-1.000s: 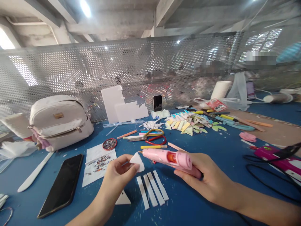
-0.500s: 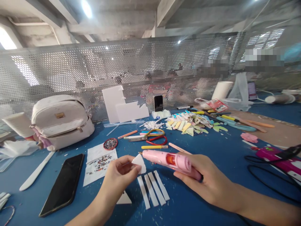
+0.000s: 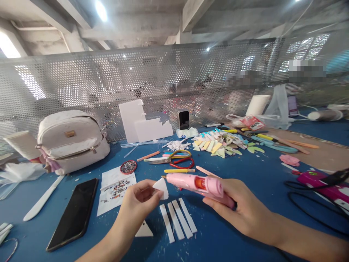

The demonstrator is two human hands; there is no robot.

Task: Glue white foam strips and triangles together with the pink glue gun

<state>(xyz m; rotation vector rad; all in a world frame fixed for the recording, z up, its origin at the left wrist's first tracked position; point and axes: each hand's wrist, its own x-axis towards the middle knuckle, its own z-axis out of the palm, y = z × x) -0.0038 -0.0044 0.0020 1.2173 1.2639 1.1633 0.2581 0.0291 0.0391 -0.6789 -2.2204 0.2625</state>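
My left hand [image 3: 136, 205] pinches a small white foam triangle [image 3: 160, 187] between thumb and fingers above the blue table [image 3: 259, 178]. My right hand [image 3: 240, 209] grips a pink glue gun [image 3: 197, 183], whose nozzle points left and nearly touches the triangle's upper edge. Just below the two hands lie three white foam strips [image 3: 178, 222] side by side, and a second white triangle [image 3: 143, 230] rests flat on the table to their left.
A black phone [image 3: 73, 213] lies at the left, with a white sheet of glitter [image 3: 116, 191] and a white backpack [image 3: 71, 140] behind it. Scissors [image 3: 177, 158], pencils and coloured foam scraps [image 3: 218, 143] fill the middle. Cables and a magenta device [image 3: 324, 185] sit at the right.
Almost nothing has moved. The glue gun's nozzle and the foam triangle have stayed together, shifting only a little to the right in the view.
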